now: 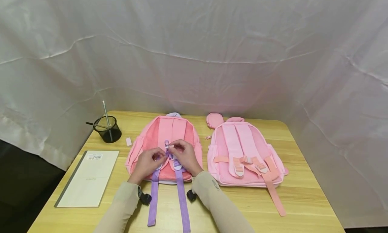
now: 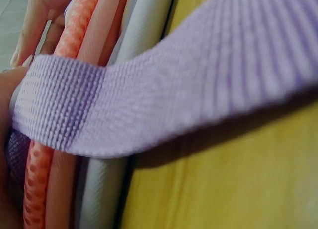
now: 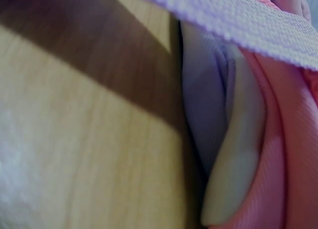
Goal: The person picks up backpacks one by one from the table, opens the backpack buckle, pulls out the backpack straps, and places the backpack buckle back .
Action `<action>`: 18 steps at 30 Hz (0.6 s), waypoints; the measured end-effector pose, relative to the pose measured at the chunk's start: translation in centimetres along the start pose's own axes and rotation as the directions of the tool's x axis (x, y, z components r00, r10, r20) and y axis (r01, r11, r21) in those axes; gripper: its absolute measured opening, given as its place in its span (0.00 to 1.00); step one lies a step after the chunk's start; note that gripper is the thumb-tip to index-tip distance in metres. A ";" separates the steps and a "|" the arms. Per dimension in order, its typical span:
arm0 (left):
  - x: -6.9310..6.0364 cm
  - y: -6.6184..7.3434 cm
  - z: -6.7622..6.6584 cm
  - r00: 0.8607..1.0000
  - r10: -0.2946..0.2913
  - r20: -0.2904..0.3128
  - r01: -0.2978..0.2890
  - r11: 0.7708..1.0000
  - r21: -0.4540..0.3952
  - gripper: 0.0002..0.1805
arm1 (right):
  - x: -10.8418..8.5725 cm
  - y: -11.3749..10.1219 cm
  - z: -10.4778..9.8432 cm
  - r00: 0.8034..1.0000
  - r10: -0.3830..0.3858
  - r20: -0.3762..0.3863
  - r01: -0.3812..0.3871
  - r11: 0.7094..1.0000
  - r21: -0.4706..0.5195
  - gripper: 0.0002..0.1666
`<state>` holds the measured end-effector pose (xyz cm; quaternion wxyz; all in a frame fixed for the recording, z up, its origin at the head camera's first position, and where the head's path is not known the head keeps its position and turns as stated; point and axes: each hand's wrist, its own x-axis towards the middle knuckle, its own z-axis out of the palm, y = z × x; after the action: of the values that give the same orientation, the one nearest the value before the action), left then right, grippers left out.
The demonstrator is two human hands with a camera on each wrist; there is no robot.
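A coral-pink backpack (image 1: pixel 150 133) lies with its shoulder straps facing up. Over its lower middle, both hands meet at a short purple strap with a pale buckle (image 1: pixel 167 144). My left hand (image 1: pixel 149 163) pinches the purple strap from the left, and my right hand (image 1: pixel 187 156) pinches it near the buckle from the right. Fingers partly hide the grip. Two long purple webbing ends (image 1: pixel 154 199) hang toward the front edge; one purple webbing strap (image 2: pixel 149 100) crosses the left wrist view, another webbing strap (image 3: pixel 233 20) the top of the right wrist view.
On the right lies a lighter pink backpack (image 1: pixel 222 145) with peach straps, beside a small round pink pouch (image 1: pixel 215 120). A notebook (image 1: pixel 88 179), a black mesh pen holder (image 1: pixel 111 135) with pens and a small eraser-like block (image 1: pixel 128 141) are to the left. Grey curtains enclose the table.
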<state>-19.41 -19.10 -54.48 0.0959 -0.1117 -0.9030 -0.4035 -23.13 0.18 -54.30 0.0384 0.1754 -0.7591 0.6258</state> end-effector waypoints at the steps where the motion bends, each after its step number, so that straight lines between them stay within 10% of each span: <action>1: 0.0 0.1 0.1 1.000 0.003 -0.009 -0.002 1.000 0.015 0.06 | 0.0 0.0 0.0 1.000 0.001 -0.001 -0.001 1.000 0.002 0.09; 18: 0.6 1.4 0.2 0.987 0.061 -0.148 -0.039 0.988 0.147 0.07 | -0.2 0.0 -0.3 1.000 0.004 0.009 -0.004 1.000 0.024 0.09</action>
<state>-19.60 -17.92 -53.46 0.1823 -0.0962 -0.9167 -0.3424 -23.00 0.54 -54.23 0.0315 0.1773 -0.7521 0.6340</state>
